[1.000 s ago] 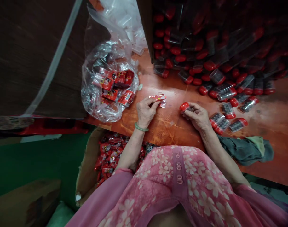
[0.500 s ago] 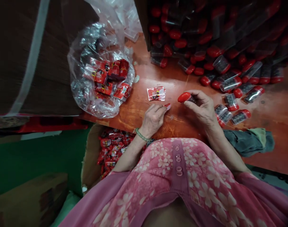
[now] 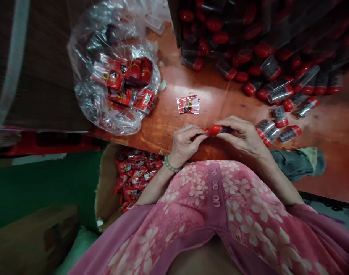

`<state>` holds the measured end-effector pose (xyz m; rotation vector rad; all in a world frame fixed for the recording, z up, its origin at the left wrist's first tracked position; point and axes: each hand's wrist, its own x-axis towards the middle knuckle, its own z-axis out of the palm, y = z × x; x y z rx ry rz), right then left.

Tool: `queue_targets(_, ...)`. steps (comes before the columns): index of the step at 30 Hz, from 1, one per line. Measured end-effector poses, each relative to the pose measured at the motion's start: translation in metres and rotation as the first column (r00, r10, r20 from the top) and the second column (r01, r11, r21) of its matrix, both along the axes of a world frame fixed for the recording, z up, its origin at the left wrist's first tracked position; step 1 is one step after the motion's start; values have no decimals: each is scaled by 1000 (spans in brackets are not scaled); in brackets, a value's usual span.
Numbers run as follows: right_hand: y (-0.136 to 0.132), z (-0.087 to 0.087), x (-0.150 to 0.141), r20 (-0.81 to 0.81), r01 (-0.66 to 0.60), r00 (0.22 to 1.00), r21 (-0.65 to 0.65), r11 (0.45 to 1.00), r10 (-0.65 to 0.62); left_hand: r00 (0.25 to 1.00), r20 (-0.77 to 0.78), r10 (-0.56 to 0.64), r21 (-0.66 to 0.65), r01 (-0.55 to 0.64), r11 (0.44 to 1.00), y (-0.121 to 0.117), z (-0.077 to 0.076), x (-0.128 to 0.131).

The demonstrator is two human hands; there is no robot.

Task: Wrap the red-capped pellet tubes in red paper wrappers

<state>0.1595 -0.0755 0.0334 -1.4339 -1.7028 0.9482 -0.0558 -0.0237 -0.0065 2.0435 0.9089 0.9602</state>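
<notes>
Pink floral top (image 3: 217, 214) fills the bottom of the frame, and just above it your two hands meet over the near edge of the table. Your left hand (image 3: 186, 144), with a pale green bangle (image 3: 170, 163) on its wrist, and your right hand (image 3: 243, 136) both close on one red-capped plastic tube (image 3: 216, 130), which lies level between them, just below the middle of the frame. Your right fingers (image 3: 234, 126) curl narrowly around its dark body, while your left fingertips (image 3: 201, 133) pinch tight at the red end; the fingers hide that spot, so you cannot tell whether they grip only the cap or something small beside it. Below your left hand, a cardboard box (image 3: 104, 187) holds a heap of red sachets (image 3: 133, 177). To the lower right, a crumpled grey-green cloth (image 3: 297, 164) lies on the orange-red wooden table (image 3: 209, 91). Up from your hands, a small red-and-white sachet (image 3: 188, 104) lies on its own, well apart from your fingers. Left of it sits a clear plastic bag (image 3: 85, 49) with red packets (image 3: 123, 82) inside; to its right, loose red-capped tubes (image 3: 280, 116) run up into a dense pile (image 3: 263, 49) at upper right. Farthest out, at upper left, stands a dark brown board (image 3: 39, 65)
</notes>
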Motion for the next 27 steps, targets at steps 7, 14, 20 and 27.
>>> queue_targets(7, -3, 15, -1, 352, -223, 901, -123, 967, 252, 990, -105, -97, -28, 95, 995, -4, 0, -6)
queue_targets(14, 6, 13, -1, 421, -321, 811, -262, 910, 407, 973, -140, -185, -98, 172, 980, -7, -2, -6)
queue_targets(20, 10, 6, 0, 407, -371, 776, -324, 870, 482, 952, -142, -270, -258, 228, 939, -3, -4, -6)
queue_targets(27, 21, 13, 4, 316, -409, 801, -331, 850, 508, 921, -113, -373, -355, 313, 881, 11, -4, -8)
